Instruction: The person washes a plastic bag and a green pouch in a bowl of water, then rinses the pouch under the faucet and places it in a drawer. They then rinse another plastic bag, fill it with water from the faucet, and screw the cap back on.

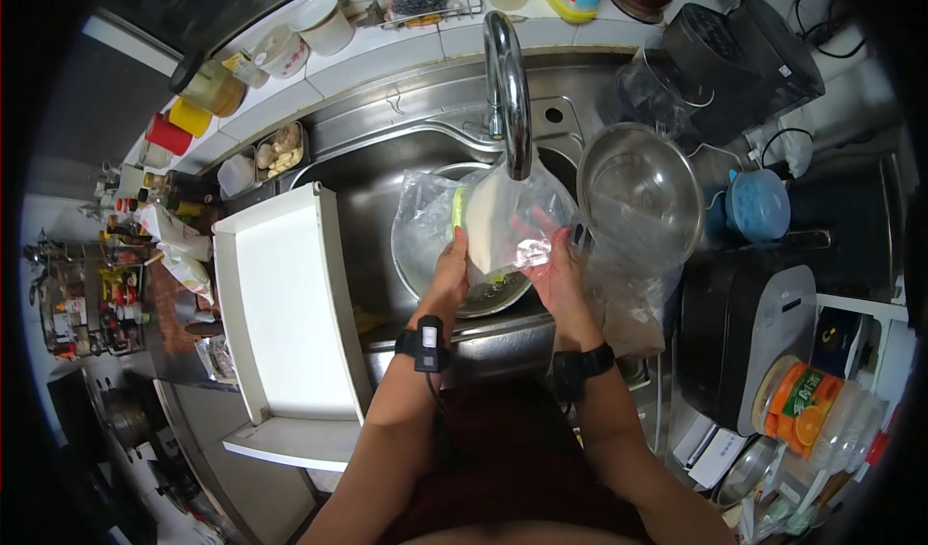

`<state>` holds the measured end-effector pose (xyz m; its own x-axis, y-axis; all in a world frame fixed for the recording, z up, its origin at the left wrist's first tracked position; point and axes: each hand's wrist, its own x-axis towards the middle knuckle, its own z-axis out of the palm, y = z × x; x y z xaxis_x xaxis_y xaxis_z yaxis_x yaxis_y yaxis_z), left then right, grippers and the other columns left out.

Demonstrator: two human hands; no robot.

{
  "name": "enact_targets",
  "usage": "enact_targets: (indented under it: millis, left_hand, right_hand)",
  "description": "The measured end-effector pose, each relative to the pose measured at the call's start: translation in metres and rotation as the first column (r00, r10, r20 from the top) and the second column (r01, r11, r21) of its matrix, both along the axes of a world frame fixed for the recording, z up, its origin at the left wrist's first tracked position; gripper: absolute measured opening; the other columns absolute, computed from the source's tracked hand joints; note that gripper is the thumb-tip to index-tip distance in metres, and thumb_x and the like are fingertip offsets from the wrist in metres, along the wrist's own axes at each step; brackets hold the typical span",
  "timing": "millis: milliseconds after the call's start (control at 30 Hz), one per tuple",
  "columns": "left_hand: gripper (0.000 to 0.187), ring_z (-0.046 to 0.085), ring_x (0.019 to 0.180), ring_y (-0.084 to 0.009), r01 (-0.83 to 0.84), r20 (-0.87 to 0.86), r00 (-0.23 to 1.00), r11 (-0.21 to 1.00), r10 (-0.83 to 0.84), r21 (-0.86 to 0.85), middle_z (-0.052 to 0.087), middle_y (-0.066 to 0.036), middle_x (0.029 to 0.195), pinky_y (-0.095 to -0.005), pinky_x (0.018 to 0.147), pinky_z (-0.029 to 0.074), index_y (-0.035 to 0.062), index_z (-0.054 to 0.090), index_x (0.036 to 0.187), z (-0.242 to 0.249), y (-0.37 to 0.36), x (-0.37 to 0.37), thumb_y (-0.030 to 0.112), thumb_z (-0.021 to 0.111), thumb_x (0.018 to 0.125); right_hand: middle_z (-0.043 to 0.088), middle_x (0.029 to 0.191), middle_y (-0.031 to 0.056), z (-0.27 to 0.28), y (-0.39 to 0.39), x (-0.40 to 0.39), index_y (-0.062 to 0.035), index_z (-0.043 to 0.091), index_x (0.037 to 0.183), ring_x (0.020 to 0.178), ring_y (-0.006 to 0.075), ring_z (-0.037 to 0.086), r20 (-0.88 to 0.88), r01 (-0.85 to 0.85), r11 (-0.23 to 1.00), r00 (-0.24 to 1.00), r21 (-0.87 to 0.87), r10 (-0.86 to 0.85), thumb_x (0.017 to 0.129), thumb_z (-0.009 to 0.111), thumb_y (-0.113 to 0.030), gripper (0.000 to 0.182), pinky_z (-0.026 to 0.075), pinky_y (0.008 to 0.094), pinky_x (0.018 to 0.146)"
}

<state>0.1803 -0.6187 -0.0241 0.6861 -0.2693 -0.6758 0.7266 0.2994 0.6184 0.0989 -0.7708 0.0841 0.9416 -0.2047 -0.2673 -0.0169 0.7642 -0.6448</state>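
Observation:
A clear plastic bag (543, 197) with a flat cream-white piece (479, 221) inside hangs between my hands, over the sink. My left hand (451, 266) is closed on its left side, near a yellow-green strip. My right hand (556, 272) has its fingers wrapped on the bag's lower right edge. Below sits a round metal basin (411, 269) in the sink, with more clear plastic at its left side. The chrome faucet (508, 90) comes down right above the bag and overlaps it in this view.
Right of the sink stand a steel bowl (643, 192), a glass jug (657, 86) and a black appliance (739, 337). A white drawer-like tray (295, 303) lies across the left side of the sink. Jars and cups line the tiled back ledge (387, 61).

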Motion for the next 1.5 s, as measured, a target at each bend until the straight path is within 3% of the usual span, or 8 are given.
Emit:
enact_targets:
  millis: [67,267,367,667,967,1167,1267,1500]
  left_hand:
    - [0.037,0.056,0.092,-0.0169,-0.035,-0.061,0.998,0.984,0.025,-0.172,0.057,-0.009,0.107,-0.0310,0.080,0.047,0.0006,0.048,0.112,0.016,0.004,-0.001,0.029,0.052,0.089]
    - [0.021,0.057,0.087,-0.0129,0.016,0.204,0.979,0.979,0.026,-0.204,0.058,-0.004,0.101,-0.0274,0.080,0.048,0.0057,0.050,0.109,0.015,0.013,-0.003,0.016,0.050,0.090]
    - [0.021,0.058,0.085,-0.0123,-0.014,0.137,0.990,0.972,0.047,-0.236,0.058,-0.004,0.101,-0.0272,0.079,0.049,0.0051,0.050,0.109,0.027,0.004,-0.005,0.014,0.050,0.090]
    - [0.019,0.060,0.081,-0.0125,0.155,-0.018,0.986,0.958,-0.164,-0.241,0.060,-0.004,0.094,-0.0258,0.070,0.053,0.0038,0.055,0.103,0.028,-0.015,-0.024,0.017,0.049,0.091]
    - [0.023,0.058,0.075,-0.0125,0.342,-0.083,0.933,0.933,-0.351,-0.107,0.059,-0.003,0.093,-0.0267,0.065,0.052,0.0082,0.050,0.108,0.036,-0.017,-0.044,0.025,0.042,0.094]
    - [0.031,0.057,0.079,-0.0159,0.362,-0.116,0.926,0.932,-0.358,0.015,0.053,-0.004,0.099,-0.0285,0.067,0.054,0.0082,0.046,0.116,0.037,-0.010,-0.048,0.026,0.047,0.092]
    - [0.031,0.055,0.082,-0.0171,0.344,-0.086,0.937,0.935,-0.337,0.086,0.050,-0.004,0.104,-0.0303,0.068,0.054,0.0078,0.046,0.117,0.023,0.001,-0.045,0.023,0.049,0.090]
    - [0.031,0.053,0.085,-0.0181,0.302,-0.080,0.953,0.942,-0.293,0.148,0.049,-0.004,0.106,-0.0323,0.069,0.054,0.0072,0.046,0.117,0.021,0.021,-0.038,0.020,0.051,0.089]
  right_hand:
    - [0.048,0.123,0.0171,0.000,-0.006,-0.004,-0.0030,0.029,0.134,0.109,0.0278,0.052,-0.026,-0.025,0.998,0.999,-0.059,0.024,0.089,0.031,-0.054,0.068,0.042,0.0409,0.092]
    - [0.051,0.119,0.0148,-0.023,-0.015,-0.008,0.0001,0.042,0.126,0.103,0.0248,0.055,-0.216,0.064,0.940,0.966,-0.335,-0.143,0.094,0.037,-0.040,0.051,0.045,0.0334,0.087]
    - [0.050,0.120,0.0145,-0.005,-0.011,-0.006,0.0012,0.040,0.126,0.103,0.0237,0.055,-0.228,0.085,0.943,0.960,-0.321,-0.164,0.094,0.039,-0.035,0.048,0.046,0.0317,0.085]
    - [0.050,0.121,0.0168,0.050,-0.003,-0.025,-0.0002,0.036,0.130,0.099,0.0244,0.057,-0.211,-0.017,0.778,0.966,-0.628,-0.149,0.095,0.037,-0.035,0.050,0.047,0.0323,0.081]
    - [0.059,0.103,0.0130,0.075,0.000,-0.043,0.0040,0.048,0.120,0.084,0.0172,0.060,-0.244,0.035,0.722,0.929,-0.691,-0.278,0.095,0.040,-0.028,0.041,0.048,0.0282,0.075]
    - [0.063,0.087,0.0094,0.071,-0.009,-0.059,0.0055,0.057,0.105,0.078,0.0125,0.058,-0.131,0.075,0.528,0.930,-0.846,-0.342,0.094,0.043,-0.025,0.035,0.047,0.0275,0.067]
    - [0.059,0.106,0.0127,0.088,-0.004,-0.064,0.0022,0.046,0.123,0.084,0.0168,0.061,-0.110,0.076,0.545,0.947,-0.835,-0.301,0.094,0.040,-0.031,0.044,0.049,0.0249,0.067]
    - [0.058,0.108,0.0152,0.088,-0.012,-0.068,0.0042,0.045,0.123,0.088,0.0207,0.061,-0.128,0.055,0.522,0.943,-0.851,-0.308,0.094,0.039,-0.034,0.048,0.048,0.0246,0.067]
